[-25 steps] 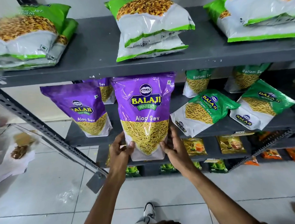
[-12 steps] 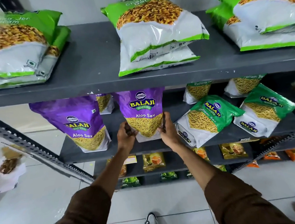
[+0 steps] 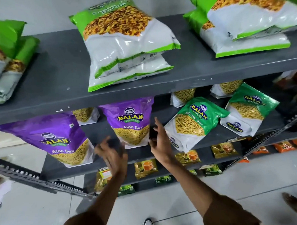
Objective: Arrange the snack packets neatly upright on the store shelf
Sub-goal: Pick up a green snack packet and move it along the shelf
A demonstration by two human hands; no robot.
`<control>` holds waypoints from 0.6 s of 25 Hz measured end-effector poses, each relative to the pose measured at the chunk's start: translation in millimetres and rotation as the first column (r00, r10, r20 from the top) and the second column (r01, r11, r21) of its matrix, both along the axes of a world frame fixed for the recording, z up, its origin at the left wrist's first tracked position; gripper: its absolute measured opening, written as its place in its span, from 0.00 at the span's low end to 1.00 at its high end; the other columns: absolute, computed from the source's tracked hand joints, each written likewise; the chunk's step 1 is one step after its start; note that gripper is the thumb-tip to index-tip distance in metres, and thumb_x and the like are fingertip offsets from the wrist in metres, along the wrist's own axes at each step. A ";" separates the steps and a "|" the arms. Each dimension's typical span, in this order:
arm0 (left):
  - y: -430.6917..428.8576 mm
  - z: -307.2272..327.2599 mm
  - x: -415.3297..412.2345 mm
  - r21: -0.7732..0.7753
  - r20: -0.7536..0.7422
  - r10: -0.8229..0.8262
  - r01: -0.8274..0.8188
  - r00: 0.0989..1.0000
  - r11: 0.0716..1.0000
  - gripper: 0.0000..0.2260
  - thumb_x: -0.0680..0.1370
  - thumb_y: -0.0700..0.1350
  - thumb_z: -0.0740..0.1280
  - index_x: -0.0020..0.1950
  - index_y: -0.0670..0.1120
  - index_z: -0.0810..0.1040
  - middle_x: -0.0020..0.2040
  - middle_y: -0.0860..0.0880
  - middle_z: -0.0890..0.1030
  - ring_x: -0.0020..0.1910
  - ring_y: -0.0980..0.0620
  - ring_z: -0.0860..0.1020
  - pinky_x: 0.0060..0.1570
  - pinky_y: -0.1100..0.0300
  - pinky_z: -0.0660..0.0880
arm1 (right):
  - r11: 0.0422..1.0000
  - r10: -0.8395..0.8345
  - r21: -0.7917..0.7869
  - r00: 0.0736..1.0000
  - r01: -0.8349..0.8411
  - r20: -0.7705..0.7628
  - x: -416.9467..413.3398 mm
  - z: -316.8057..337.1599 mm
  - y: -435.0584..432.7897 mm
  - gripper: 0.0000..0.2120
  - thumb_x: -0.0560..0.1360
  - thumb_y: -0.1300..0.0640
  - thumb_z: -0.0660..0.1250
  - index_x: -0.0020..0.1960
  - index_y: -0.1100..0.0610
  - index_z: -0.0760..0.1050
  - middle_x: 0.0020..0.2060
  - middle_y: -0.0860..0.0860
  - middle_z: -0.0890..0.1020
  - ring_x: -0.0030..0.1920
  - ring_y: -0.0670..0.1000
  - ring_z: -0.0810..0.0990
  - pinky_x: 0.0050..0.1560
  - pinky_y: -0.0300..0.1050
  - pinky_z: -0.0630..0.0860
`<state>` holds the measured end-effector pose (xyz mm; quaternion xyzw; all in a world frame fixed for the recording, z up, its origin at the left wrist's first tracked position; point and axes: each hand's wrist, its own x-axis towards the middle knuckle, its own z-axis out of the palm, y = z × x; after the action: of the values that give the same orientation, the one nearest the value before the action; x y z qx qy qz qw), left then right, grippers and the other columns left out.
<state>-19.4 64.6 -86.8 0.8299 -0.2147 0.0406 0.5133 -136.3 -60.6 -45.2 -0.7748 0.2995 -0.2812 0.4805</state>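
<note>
A purple Aloo Sev packet (image 3: 130,123) stands upright on the grey middle shelf (image 3: 102,163). My left hand (image 3: 112,152) hovers just below and left of it, blurred, fingers spread, holding nothing. My right hand (image 3: 160,140) is open beside the packet's right edge, apart from it. A second purple Aloo Sev packet (image 3: 55,140) stands to the left. Two green Ratlami Sev packets (image 3: 190,122) (image 3: 246,111) lean tilted at the right. A further purple packet (image 3: 86,115) stands behind.
The top shelf (image 3: 57,79) carries stacks of green-and-white packets (image 3: 126,43) (image 3: 246,21) lying flat. Lower shelves hold small gold tea packets (image 3: 146,167) and orange packets (image 3: 285,146). A perforated metal strut (image 3: 36,180) crosses at the left. The floor is white tile; a shoe (image 3: 147,224) shows below.
Both hands carried the purple packet inward onto the middle shelf, stood it up and let go. The hands are now drawn back from it with fingers spread.
</note>
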 end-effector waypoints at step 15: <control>-213.5 46.6 -79.1 0.543 -0.487 -0.266 0.528 0.831 0.653 0.18 0.82 0.47 0.58 0.64 0.38 0.77 0.64 0.36 0.79 0.66 0.36 0.75 0.67 0.45 0.72 | 0.678 -0.320 0.670 0.942 0.301 -0.099 -132.5 -15.4 -110.4 0.11 0.76 0.62 0.69 0.58 0.62 0.73 0.67 0.68 0.74 0.61 0.60 0.76 0.66 0.59 0.72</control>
<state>-98.4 -148.9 -40.1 0.8788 -0.2952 -0.3079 0.2140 -268.8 -171.1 -60.5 -0.4806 0.5014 -0.2402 0.6782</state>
